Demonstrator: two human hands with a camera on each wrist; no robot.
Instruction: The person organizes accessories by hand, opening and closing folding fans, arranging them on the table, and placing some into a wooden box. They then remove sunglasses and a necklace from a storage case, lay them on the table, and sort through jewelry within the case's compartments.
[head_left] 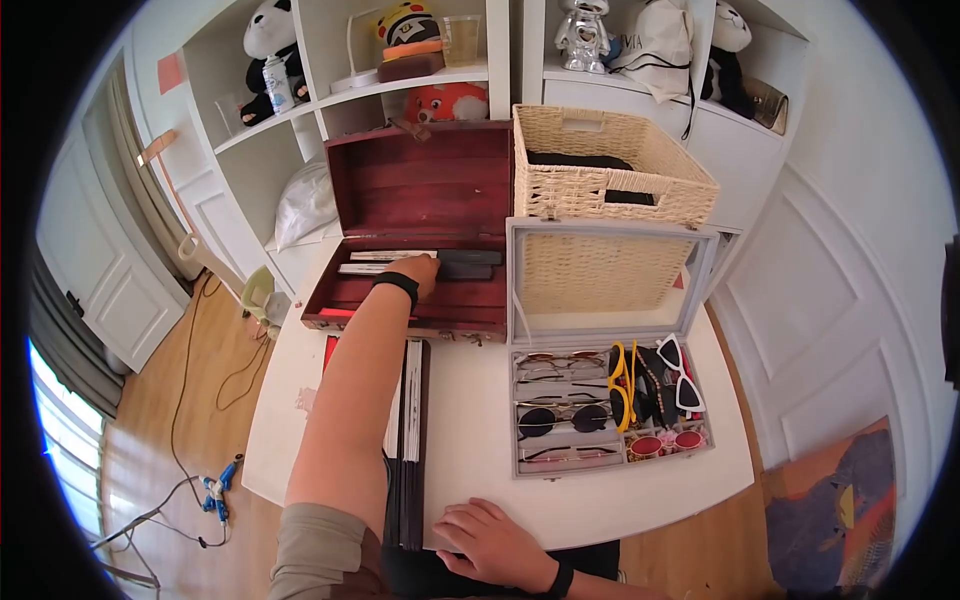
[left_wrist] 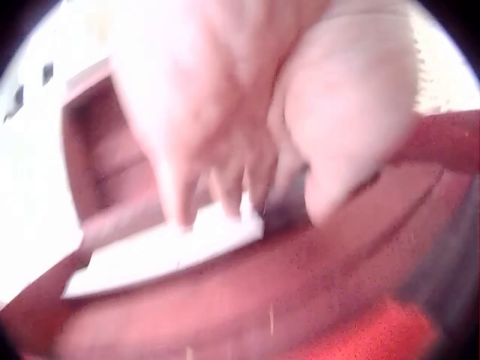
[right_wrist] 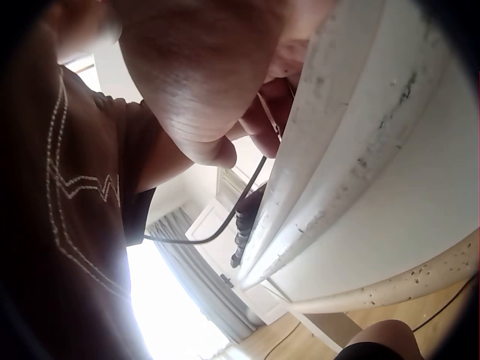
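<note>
In the head view my left hand reaches into an open dark-red wooden case. It grips a closed folding fan, white toward one end and dark grey toward the other. A second folding fan lies just behind it. The left wrist view is blurred; there the fingertips overlap the white part, and the thumb is close to the dark part. My right hand rests on the front edge of the white table, its fingers relaxed. More closed fans lie lengthwise beside my left forearm.
A grey display box with its lid raised holds several sunglasses at the right. Behind it stands a woven basket with dark cloth inside. White shelves with plush toys line the back. Cables run across the floor at left.
</note>
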